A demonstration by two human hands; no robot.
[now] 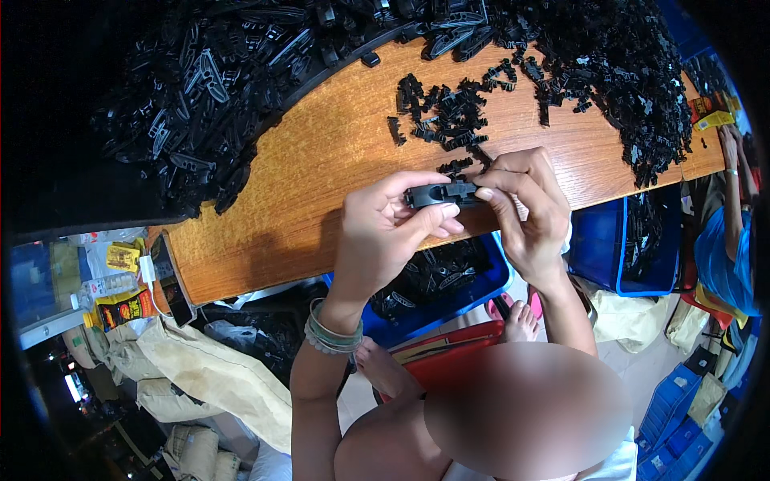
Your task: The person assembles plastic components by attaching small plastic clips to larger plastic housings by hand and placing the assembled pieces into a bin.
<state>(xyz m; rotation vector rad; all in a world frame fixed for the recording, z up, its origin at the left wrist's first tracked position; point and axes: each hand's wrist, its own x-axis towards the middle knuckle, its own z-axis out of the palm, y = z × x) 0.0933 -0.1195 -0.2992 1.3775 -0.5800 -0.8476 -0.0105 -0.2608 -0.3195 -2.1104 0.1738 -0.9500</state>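
Both my hands hold one black plastic part [439,194] above the near edge of a wooden table [321,168]. My left hand [385,228] grips its left end between thumb and fingers. Pinching its right end is my right hand [525,204], fingertips pressed on the piece. Small black clips [445,116] lie scattered on the table just beyond my hands. A large heap of long black parts [200,88] covers the table's left side, and another heap of small black parts [626,72] fills the right.
A blue crate [489,284] with black parts sits under the table by my knees, another blue bin [613,248] to the right. Sacks [208,373] lie on the floor at left. Another person [726,232] in blue works at the right edge.
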